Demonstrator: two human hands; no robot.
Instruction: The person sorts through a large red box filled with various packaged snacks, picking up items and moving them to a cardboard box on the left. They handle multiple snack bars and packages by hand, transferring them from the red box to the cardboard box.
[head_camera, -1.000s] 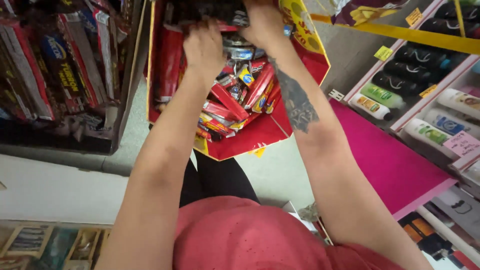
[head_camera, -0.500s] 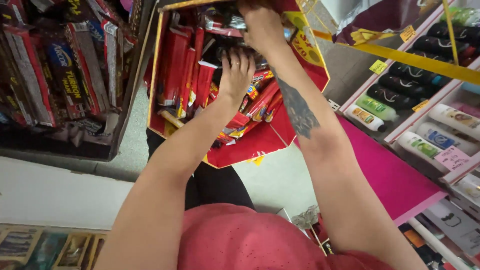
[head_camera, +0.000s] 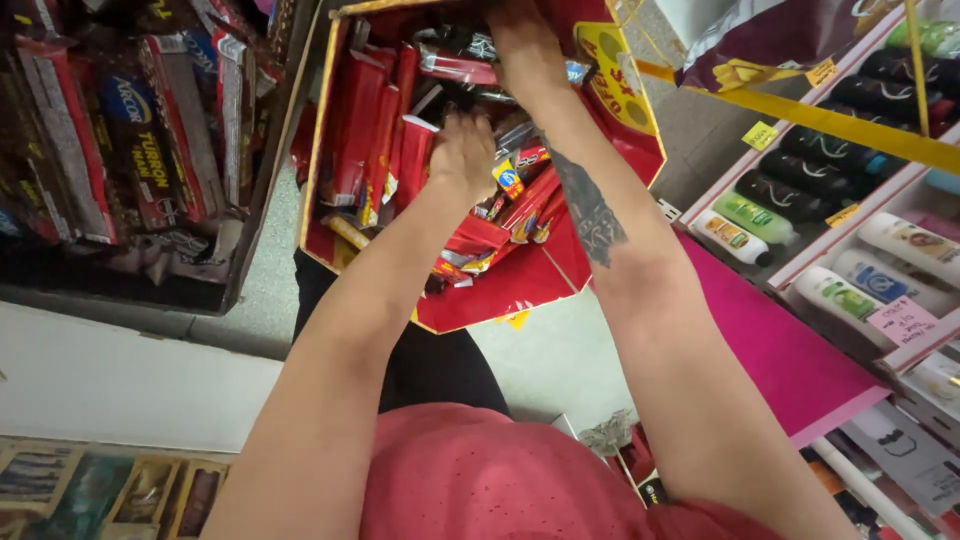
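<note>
Both my arms reach forward into a red cardboard display bin (head_camera: 520, 290) with a yellow rim, filled with several red flat sweet packets (head_camera: 362, 140). My left hand (head_camera: 462, 155) is down among the red packets in the middle of the bin, fingers curled on them; whether it grips one I cannot tell. My right hand (head_camera: 525, 45) is at the far end of the bin, over a red and silver packet (head_camera: 455, 65), its fingers hidden among the goods. My right forearm bears a dark tattoo.
A dark shelf (head_camera: 130, 150) of boxed sweets stands on the left. On the right, a sloped shelf holds bottles (head_camera: 830, 190) behind a yellow bar, above a pink panel (head_camera: 790, 360). Small framed pictures (head_camera: 60, 490) lie at bottom left.
The view has tilted, so the bin sits higher and closer. My left hand has gone from spread above the packets to curled down among them. My right hand stays at the bin's far end.
</note>
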